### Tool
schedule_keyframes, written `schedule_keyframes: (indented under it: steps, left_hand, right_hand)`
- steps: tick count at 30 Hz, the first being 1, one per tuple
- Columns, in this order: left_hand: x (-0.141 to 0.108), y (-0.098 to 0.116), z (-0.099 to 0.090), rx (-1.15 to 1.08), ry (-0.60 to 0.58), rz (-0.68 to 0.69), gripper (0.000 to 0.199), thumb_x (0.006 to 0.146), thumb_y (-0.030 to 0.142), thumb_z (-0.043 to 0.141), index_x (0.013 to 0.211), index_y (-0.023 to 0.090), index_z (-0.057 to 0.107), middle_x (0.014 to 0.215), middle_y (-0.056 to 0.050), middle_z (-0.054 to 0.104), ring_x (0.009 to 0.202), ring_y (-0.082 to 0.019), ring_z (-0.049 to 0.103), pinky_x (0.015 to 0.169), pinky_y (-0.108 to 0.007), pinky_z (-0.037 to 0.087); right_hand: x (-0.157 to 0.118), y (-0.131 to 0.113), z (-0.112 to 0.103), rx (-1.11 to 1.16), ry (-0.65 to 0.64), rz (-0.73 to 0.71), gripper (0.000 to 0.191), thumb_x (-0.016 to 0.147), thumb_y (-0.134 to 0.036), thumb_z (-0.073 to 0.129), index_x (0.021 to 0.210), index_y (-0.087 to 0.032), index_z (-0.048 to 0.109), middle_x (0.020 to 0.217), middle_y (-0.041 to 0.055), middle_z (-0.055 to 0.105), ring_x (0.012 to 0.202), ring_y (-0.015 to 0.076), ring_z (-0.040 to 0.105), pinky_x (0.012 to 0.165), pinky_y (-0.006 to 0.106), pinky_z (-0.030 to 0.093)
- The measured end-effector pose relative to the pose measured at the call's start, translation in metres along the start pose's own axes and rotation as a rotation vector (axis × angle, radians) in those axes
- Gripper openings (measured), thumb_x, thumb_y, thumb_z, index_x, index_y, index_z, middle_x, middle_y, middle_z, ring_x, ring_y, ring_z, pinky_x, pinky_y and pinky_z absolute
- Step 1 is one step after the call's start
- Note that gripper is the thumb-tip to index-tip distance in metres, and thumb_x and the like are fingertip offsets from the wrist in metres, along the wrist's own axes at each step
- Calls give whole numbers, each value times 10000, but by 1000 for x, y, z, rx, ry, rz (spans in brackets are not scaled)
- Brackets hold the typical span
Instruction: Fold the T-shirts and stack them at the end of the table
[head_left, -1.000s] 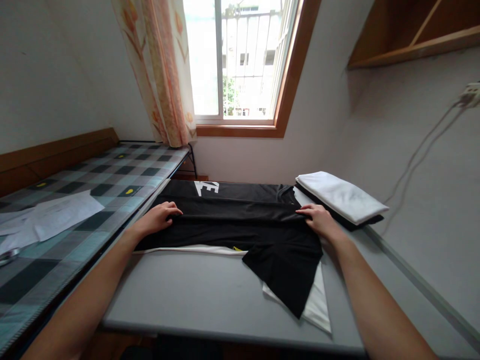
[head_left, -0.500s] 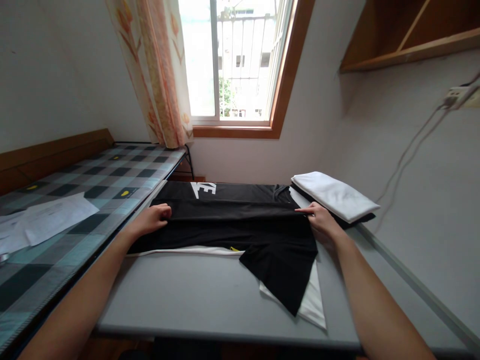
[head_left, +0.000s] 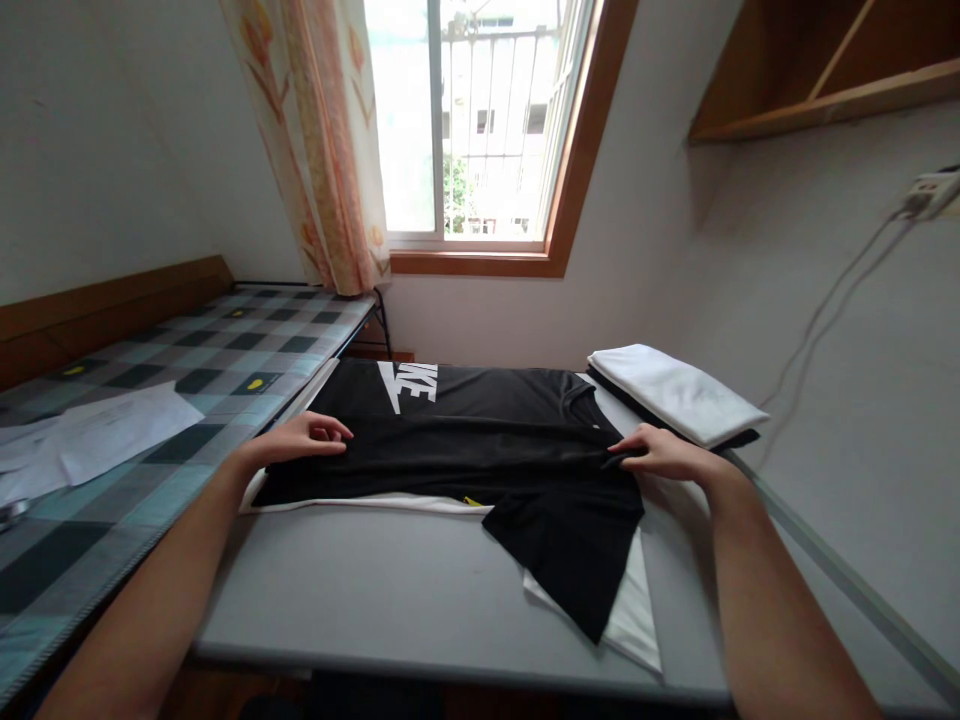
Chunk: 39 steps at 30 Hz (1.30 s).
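A black T-shirt (head_left: pixel 465 450) with large white lettering lies flat, its near side folded over itself and one sleeve pointing toward me. White cloth (head_left: pixel 632 610) shows from underneath along the near edge and below the sleeve. At the shirt's left end, my left hand (head_left: pixel 311 437) is closed, thumb and fingers pinching the black fabric. My right hand (head_left: pixel 660 452) grips the folded part near the collar, where the fabric bunches at the fingertips. A small yellow mark (head_left: pixel 472 501) shows at the near edge.
The grey table (head_left: pixel 360 590) carries the shirt. Folded white cloth (head_left: pixel 679 392) lies over black cloth at the back right. To the left is a bed with a checked mattress (head_left: pixel 195 350) and papers (head_left: pixel 127 430). A wooden shelf (head_left: pixel 810 95) hangs upper right.
The folded layer's upper edge has come slightly toward me, and more white lettering shows. My right hand has gone from a pointing finger on the cloth to a pinch.
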<state>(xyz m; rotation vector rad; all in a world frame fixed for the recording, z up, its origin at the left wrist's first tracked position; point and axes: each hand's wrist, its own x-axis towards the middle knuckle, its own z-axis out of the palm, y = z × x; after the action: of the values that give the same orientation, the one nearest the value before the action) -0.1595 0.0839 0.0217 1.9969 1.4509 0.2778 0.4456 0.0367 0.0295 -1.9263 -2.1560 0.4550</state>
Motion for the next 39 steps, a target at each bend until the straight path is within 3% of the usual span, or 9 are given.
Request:
schedule_keyframes:
  steps: [3,6,8,11,18,25,33,36,39]
  left_hand:
    - [15,-15,10,161,400,21,478,800,575,520,1034,204,710,986,-79,693,913,-237,635,797,-321,488]
    - [26,-31,20,418,553,-12,435,854,498,466,1116,232,688,1182,-91,651,1116,-278,589,932,-393,441]
    - [29,-38,23,499,549,-58,423,883,473,437,1160,249,666,1225,-86,633,1154,-280,571,948,-413,423]
    - [28,-41,23,542,534,-79,402,911,460,410,1126,242,671,1198,-96,636,1146,-274,568,929,-399,424]
    - [23,-39,18,576,584,-100,309,906,424,453,941,219,682,1057,-100,669,1062,-277,581,846,-359,446]
    - [21,-35,16,625,582,-152,287,912,410,466,942,226,685,1056,-96,683,1024,-278,585,811,-351,441]
    - [18,-27,19,656,642,-127,277,915,344,466,1004,218,696,1091,-116,651,1076,-294,563,906,-406,414]
    - [22,-10,29,584,645,24,312,924,362,458,1063,206,690,1159,-111,645,1124,-282,564,989,-426,389]
    - [29,14,48,436,550,242,380,947,433,439,1153,212,670,1248,-90,643,1190,-246,558,1085,-424,342]
  right_hand:
    - [4,-6,-2,106,-19,-7,442,744,-565,623,938,-205,792,984,92,739,922,267,670,821,325,531]
    - [17,-3,9,157,205,69,437,818,-496,549,1006,-159,755,1017,131,729,907,262,678,830,345,525]
    - [24,4,19,162,240,97,384,780,-452,607,962,-147,752,990,145,731,878,265,683,830,359,523]
    - [30,15,31,291,170,81,356,713,-467,676,873,-156,740,880,118,742,801,254,679,768,357,531]
    - [31,18,36,625,291,108,517,531,-641,764,727,-170,676,740,71,703,711,223,642,704,366,532]
    - [32,7,36,698,327,185,458,623,-571,774,790,-150,708,739,104,716,750,250,670,723,381,551]
    - [39,13,43,593,326,174,346,725,-474,704,809,-141,748,761,110,741,744,248,681,698,358,543]
    - [38,13,42,372,328,164,289,771,-426,642,835,-167,754,816,104,753,775,244,686,707,342,521]
    - [34,-3,40,-27,392,269,227,813,-376,601,872,-224,757,846,96,754,818,250,684,767,376,484]
